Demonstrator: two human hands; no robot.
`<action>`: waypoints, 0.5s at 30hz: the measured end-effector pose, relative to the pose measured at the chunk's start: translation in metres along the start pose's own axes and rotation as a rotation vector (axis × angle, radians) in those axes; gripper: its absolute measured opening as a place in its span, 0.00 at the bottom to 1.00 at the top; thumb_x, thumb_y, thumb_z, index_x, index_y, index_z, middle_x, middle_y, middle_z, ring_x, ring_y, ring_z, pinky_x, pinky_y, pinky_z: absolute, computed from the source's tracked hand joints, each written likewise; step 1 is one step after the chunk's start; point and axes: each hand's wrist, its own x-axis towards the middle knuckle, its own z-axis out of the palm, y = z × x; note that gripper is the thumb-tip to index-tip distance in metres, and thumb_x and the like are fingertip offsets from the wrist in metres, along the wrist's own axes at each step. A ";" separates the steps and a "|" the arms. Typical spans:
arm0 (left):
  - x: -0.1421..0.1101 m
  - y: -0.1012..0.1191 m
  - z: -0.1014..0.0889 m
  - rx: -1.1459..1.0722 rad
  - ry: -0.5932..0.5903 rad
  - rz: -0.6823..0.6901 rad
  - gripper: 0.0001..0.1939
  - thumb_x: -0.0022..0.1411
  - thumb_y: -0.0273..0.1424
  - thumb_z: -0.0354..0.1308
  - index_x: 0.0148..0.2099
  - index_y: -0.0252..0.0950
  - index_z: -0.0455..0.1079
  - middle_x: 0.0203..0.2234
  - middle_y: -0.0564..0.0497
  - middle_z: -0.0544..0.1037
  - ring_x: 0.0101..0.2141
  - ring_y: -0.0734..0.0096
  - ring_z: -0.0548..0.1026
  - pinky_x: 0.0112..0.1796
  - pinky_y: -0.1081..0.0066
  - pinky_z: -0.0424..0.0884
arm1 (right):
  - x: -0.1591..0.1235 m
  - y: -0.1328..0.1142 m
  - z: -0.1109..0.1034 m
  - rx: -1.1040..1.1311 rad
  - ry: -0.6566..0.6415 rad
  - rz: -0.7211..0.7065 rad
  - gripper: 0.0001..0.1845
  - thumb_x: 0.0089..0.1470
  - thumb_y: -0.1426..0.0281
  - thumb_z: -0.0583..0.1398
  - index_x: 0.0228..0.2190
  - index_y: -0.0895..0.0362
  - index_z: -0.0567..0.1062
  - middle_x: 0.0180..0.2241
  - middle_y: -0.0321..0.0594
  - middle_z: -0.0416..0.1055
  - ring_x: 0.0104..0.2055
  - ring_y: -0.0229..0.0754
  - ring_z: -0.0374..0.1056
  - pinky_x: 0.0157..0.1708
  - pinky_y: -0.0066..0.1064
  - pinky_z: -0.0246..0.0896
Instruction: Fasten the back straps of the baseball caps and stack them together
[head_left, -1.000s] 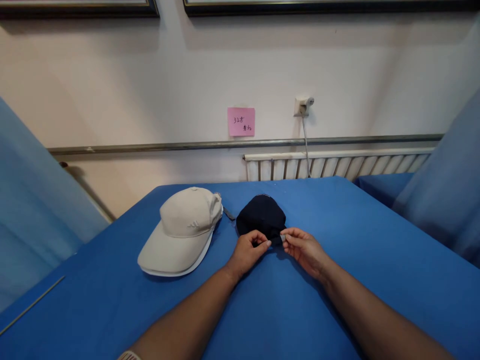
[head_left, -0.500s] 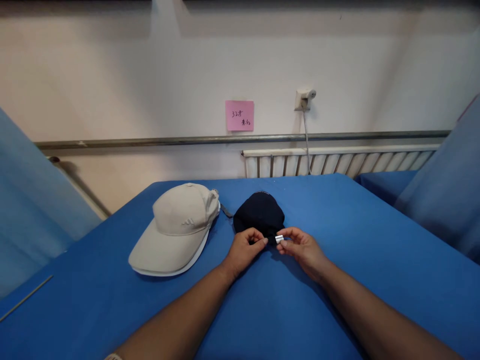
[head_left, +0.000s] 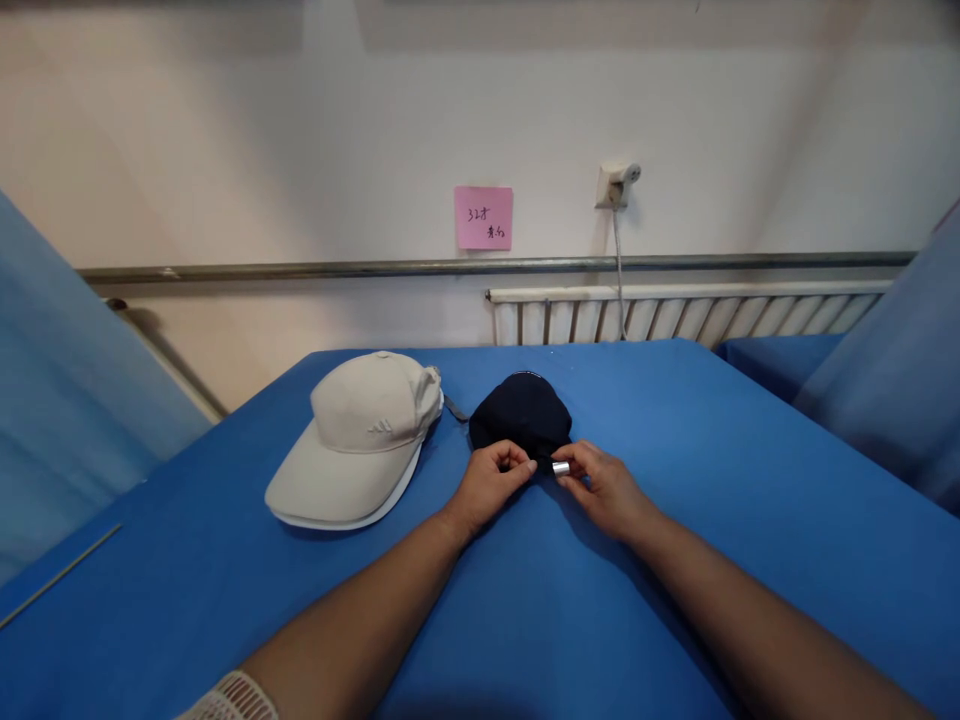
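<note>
A dark navy cap [head_left: 520,412] lies on the blue-covered table [head_left: 480,620], its strap end toward me. My left hand [head_left: 491,485] pinches the dark strap between thumb and fingers at the cap's near edge. Just right of it, my right hand [head_left: 604,488] has its thumb and fingertips at a small silver metal buckle [head_left: 561,467] on that strap. Fingers partly hide the strap. To the left rests a beige cap [head_left: 367,435] with its brim toward me, over what looks like a white brim; a grey strap [head_left: 455,409] extends from it toward the dark cap.
A thin stick [head_left: 60,577] lies at the table's left edge. Behind the table are a radiator [head_left: 675,312], a metal rail [head_left: 360,269], a socket with a plug [head_left: 615,187] and a pink note [head_left: 484,218]. Blue curtains [head_left: 67,400] hang at both sides.
The camera view has tilted slightly down. My right hand's fingers have shifted around the silver buckle, which sits at a slightly different angle. My left hand keeps its pinch.
</note>
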 end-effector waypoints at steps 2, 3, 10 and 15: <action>-0.001 0.001 0.000 -0.006 -0.006 0.000 0.13 0.51 0.39 0.64 0.29 0.33 0.72 0.22 0.54 0.71 0.24 0.76 0.65 0.27 0.75 0.60 | 0.001 0.000 -0.001 -0.073 0.005 -0.025 0.11 0.54 0.74 0.57 0.40 0.52 0.72 0.36 0.38 0.70 0.36 0.40 0.69 0.38 0.33 0.64; -0.001 0.001 0.000 -0.010 -0.011 -0.002 0.13 0.51 0.39 0.63 0.29 0.33 0.72 0.22 0.54 0.72 0.24 0.76 0.65 0.28 0.74 0.61 | 0.001 0.000 -0.002 -0.090 0.010 -0.027 0.10 0.54 0.73 0.57 0.39 0.52 0.72 0.36 0.38 0.70 0.36 0.40 0.69 0.38 0.33 0.64; -0.004 0.005 0.002 -0.058 -0.046 -0.025 0.13 0.50 0.40 0.63 0.30 0.33 0.75 0.22 0.52 0.73 0.25 0.75 0.66 0.29 0.73 0.61 | 0.000 -0.001 -0.004 -0.102 0.043 0.026 0.09 0.53 0.71 0.60 0.38 0.52 0.73 0.34 0.37 0.72 0.35 0.39 0.70 0.37 0.33 0.65; -0.005 0.006 0.001 -0.125 -0.078 -0.077 0.15 0.49 0.41 0.64 0.29 0.32 0.73 0.20 0.54 0.70 0.23 0.77 0.64 0.28 0.74 0.59 | -0.002 0.003 -0.002 -0.047 0.056 0.089 0.10 0.52 0.69 0.60 0.39 0.53 0.73 0.32 0.36 0.74 0.34 0.40 0.71 0.35 0.32 0.65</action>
